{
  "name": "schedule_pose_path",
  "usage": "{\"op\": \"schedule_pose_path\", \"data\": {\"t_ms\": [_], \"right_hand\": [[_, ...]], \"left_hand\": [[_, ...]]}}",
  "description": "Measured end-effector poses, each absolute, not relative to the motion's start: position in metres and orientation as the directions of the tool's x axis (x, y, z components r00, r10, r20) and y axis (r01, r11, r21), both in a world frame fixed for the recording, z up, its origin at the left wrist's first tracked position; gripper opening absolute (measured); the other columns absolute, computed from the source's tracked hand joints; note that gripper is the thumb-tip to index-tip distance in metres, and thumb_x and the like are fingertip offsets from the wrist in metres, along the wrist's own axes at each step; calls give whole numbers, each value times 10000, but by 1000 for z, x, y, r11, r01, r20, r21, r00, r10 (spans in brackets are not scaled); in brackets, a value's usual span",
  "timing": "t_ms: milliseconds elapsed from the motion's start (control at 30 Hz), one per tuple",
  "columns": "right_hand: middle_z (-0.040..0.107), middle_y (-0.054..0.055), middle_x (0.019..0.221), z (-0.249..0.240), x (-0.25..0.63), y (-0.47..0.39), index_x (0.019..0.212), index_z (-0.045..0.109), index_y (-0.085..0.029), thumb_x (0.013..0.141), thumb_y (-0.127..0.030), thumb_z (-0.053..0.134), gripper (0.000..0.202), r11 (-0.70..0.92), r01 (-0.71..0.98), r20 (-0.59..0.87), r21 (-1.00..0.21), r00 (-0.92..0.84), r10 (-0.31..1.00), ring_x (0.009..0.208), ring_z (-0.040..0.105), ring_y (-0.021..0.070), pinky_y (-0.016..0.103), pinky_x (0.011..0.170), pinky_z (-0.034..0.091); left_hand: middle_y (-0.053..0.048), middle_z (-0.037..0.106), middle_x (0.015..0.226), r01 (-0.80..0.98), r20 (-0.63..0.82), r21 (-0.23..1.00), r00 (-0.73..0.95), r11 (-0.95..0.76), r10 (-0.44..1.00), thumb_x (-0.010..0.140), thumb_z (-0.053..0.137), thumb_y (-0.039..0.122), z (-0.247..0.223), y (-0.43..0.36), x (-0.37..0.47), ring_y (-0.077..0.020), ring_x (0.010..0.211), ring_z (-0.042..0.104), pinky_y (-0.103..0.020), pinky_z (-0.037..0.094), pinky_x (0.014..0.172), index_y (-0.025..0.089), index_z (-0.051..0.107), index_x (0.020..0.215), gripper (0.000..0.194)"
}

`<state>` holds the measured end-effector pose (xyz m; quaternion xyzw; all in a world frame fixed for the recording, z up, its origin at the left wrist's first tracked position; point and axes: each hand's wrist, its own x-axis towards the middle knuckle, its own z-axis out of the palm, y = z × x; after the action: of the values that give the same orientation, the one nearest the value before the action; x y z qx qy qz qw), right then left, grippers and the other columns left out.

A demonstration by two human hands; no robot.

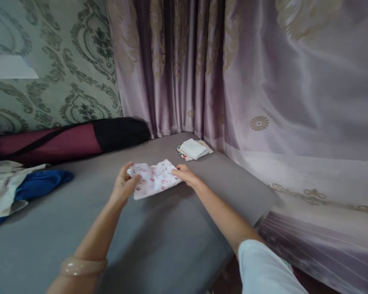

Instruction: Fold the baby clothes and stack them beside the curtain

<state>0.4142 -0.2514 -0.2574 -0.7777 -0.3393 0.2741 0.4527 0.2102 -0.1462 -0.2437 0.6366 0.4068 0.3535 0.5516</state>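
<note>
A folded white cloth (155, 179) with small pink and red prints is stretched between my two hands, just above the grey bed surface. My left hand (124, 183) pinches its left edge, thumb on top. At the right edge, my right hand (185, 174) grips the cloth between thumb and fingers. The cloth sags a little in the middle, and its underside is hidden. Beyond my right hand lies a small stack of folded cloths (194, 149), a plain white one on top and a colourful print below.
Along the wall lies a long maroon and black bag (64, 141). Crumpled beige cloth (3, 183) and blue cloth (43, 183) lie at the left. Purple curtains (178, 73) hang behind the grey bed (159, 253) and along its right edge.
</note>
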Motion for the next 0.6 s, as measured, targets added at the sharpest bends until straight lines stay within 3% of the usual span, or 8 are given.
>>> {"op": "schedule_pose_path", "data": {"t_ms": [67,133,200,333,400,500,600], "right_hand": [[623,-33,637,-256,437,-285,1085,636,-126,715,-147,573,376,-372,257,-139,-892,626,767,521,526,89,157,480,374],[662,-30,729,-256,459,-317,1255,556,-173,713,-118,535,545,-345,221,-149,-912,606,782,532,534,85,158,496,393],[693,-8,842,-256,479,-346,1221,605,-195,730,-125,502,507,-309,275,-97,-910,584,806,547,522,74,152,507,390],[715,35,961,-252,516,-387,1068,711,-166,770,-153,479,377,-391,398,-43,-830,653,756,651,575,103,201,614,459],[711,52,1015,-246,533,-397,1063,716,-163,792,-146,460,373,-418,470,34,-778,696,718,780,623,135,248,729,489],[679,66,1138,-242,556,-403,1050,723,-178,811,-91,424,392,-435,617,190,-656,693,695,960,630,161,292,874,473],[643,81,1212,-248,573,-407,1089,708,-175,818,-18,382,452,-511,697,239,-503,680,693,1064,603,170,300,950,436]], "left_hand": [[4,619,735,132,0,988,543,-85,840,658,596,296,-250,-168,230,-131,610,592,-243,479,592,138,557,1205,570],[-8,621,728,150,-15,983,625,-101,781,687,563,298,-259,-186,251,-135,604,584,-248,471,583,113,583,1193,539],[-6,611,701,172,2,972,680,-162,733,711,536,264,-269,-201,273,-135,588,569,-258,470,581,107,576,1232,546],[-33,654,766,163,19,952,814,-261,580,765,496,181,-282,-231,316,-150,658,608,-292,512,663,116,497,1341,579],[-95,685,997,103,80,944,851,-314,518,773,496,144,-284,-245,334,-187,858,649,-334,527,787,130,455,1373,602],[-140,518,1374,8,229,878,870,-478,436,763,534,122,-286,-257,350,-240,1227,520,-390,446,1008,163,423,1396,643],[-176,428,1450,51,219,758,919,-650,328,775,558,151,-293,-252,347,-254,1337,414,-389,360,1100,122,434,1384,622]]}}
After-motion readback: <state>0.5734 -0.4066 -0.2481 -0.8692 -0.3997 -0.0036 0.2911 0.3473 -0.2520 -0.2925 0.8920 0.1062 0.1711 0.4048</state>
